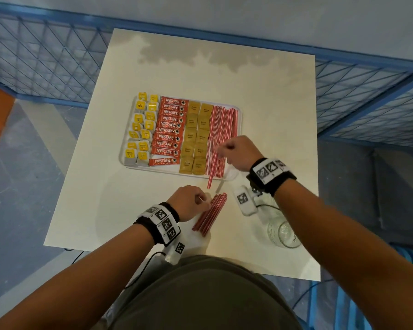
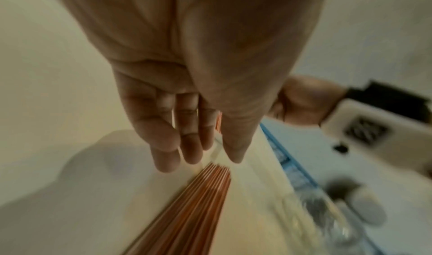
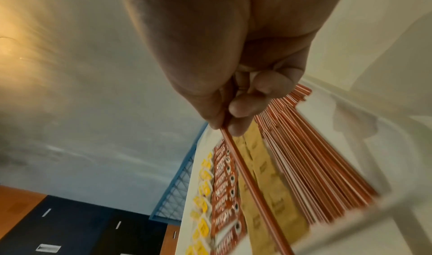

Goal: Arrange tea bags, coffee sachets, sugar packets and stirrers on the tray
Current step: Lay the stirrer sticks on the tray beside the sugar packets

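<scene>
A white tray holds yellow tea bags at its left, then red coffee sachets, tan sugar packets and red-and-white stirrers at its right. My right hand is over the tray's near right part and pinches one stirrer between thumb and fingertips; its lower end hangs past the tray's front rim. A loose bundle of stirrers lies on the table in front of the tray. My left hand hovers at the bundle's far end, fingers relaxed, holding nothing.
The tray sits on a white square table with bare surface behind and to the left. A clear glass jar lies near the table's front right, under my right forearm. Blue wire fencing borders the table's far sides.
</scene>
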A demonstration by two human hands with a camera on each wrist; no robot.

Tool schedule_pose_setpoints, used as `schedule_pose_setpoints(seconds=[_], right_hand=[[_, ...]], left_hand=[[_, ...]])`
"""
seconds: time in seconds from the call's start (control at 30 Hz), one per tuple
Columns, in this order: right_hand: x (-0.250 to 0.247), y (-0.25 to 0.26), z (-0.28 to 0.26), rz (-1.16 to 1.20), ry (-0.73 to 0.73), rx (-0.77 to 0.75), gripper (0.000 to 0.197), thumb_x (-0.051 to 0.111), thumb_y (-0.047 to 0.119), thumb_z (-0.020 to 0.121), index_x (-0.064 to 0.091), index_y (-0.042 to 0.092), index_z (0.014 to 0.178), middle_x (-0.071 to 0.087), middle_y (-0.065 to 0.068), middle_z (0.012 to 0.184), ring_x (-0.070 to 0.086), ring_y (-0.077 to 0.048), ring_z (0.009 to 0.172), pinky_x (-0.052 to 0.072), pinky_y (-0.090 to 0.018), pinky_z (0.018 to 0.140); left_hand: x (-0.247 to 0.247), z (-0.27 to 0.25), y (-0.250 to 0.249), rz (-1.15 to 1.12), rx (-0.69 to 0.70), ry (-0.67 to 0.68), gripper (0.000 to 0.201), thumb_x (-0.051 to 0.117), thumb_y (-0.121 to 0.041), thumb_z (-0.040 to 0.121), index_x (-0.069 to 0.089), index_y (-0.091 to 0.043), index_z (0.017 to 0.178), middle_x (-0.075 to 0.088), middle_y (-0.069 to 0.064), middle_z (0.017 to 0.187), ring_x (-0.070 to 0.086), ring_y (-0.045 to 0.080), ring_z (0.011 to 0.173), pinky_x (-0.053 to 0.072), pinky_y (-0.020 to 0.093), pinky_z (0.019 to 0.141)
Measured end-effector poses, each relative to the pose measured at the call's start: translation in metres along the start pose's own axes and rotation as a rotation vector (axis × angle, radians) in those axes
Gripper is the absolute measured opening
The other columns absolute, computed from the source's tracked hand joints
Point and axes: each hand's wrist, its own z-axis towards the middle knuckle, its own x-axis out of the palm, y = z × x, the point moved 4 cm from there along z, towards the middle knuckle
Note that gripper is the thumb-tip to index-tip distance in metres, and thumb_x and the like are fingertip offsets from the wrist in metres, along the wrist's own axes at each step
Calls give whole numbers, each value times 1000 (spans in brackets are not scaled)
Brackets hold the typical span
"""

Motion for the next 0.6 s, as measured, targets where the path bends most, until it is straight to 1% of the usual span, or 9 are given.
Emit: schedule_pose_setpoints(seconds=[0.07, 0.17, 0.23, 0.27, 0.3, 0.37, 0.4, 0.47, 0.6], right_hand=[[-9, 5, 21, -5, -25, 11, 33, 63, 34, 100, 76, 11, 80, 63, 10, 61, 44, -4, 43, 38, -15, 46], [-9, 5, 49, -32, -32, 45, 33, 66, 31, 98, 78, 8, 78, 67, -1, 62, 50, -11, 49, 44, -23, 52], [-6, 3, 64, -53, -24, 66, 33, 67, 27, 96, 78, 3, 77, 71, -9, 66, 56, -15, 52, 50, -27, 56], [-4, 2, 69, -70, -10, 73, 33, 67, 26, 96, 77, 2, 75, 71, -12, 67, 56, -16, 52, 51, -28, 57], [-1, 1, 75, -89, 7, 79, 34, 67, 25, 96, 77, 3, 72, 70, -12, 65, 55, -16, 50, 49, -28, 56], [5, 0, 82, -135, 34, 90, 36, 67, 24, 95, 74, 8, 64, 66, -7, 60, 52, -13, 44, 46, -26, 53], [8, -2, 85, -156, 47, 97, 36, 67, 23, 95, 74, 9, 64, 67, -7, 61, 51, -12, 44, 46, -26, 52], [13, -5, 89, -186, 69, 111, 34, 68, 24, 95, 75, 8, 66, 69, -8, 65, 52, -11, 44, 46, -26, 52], [18, -11, 94, -193, 48, 160, 31, 69, 27, 94, 78, 5, 74, 66, -2, 58, 54, -13, 46, 50, -28, 56]], left_hand=[[7, 3, -1, 156, -24, 51, 31, 73, -51, 82, 67, -23, 93, 65, -11, 86, 61, 9, 82, 47, 24, 74], [15, 9, -10, 330, -5, 82, 38, 72, -57, 79, 64, -21, 85, 65, -7, 81, 62, 14, 77, 53, 32, 75], [19, 10, -16, 405, 16, 85, 39, 71, -56, 79, 63, -18, 84, 66, -3, 80, 63, 17, 76, 55, 35, 74], [19, 10, -18, 427, 20, 83, 38, 71, -54, 80, 63, -17, 85, 66, -2, 82, 63, 19, 78, 55, 35, 74], [20, 9, -20, 437, 21, 79, 36, 71, -51, 80, 63, -17, 86, 67, -1, 83, 64, 20, 79, 55, 35, 75], [20, 9, -20, 441, 20, 74, 32, 71, -46, 82, 64, -15, 87, 68, 1, 85, 64, 22, 80, 56, 36, 76], [20, 8, -19, 437, 13, 73, 30, 70, -43, 83, 65, -14, 88, 69, 1, 86, 65, 23, 80, 56, 37, 76], [21, 7, -17, 424, -1, 73, 27, 68, -40, 85, 67, -13, 88, 69, 2, 87, 65, 23, 81, 57, 36, 76], [18, 3, -13, 407, -12, 55, 25, 65, -38, 88, 70, -13, 90, 70, 3, 88, 66, 23, 82, 57, 37, 78]])
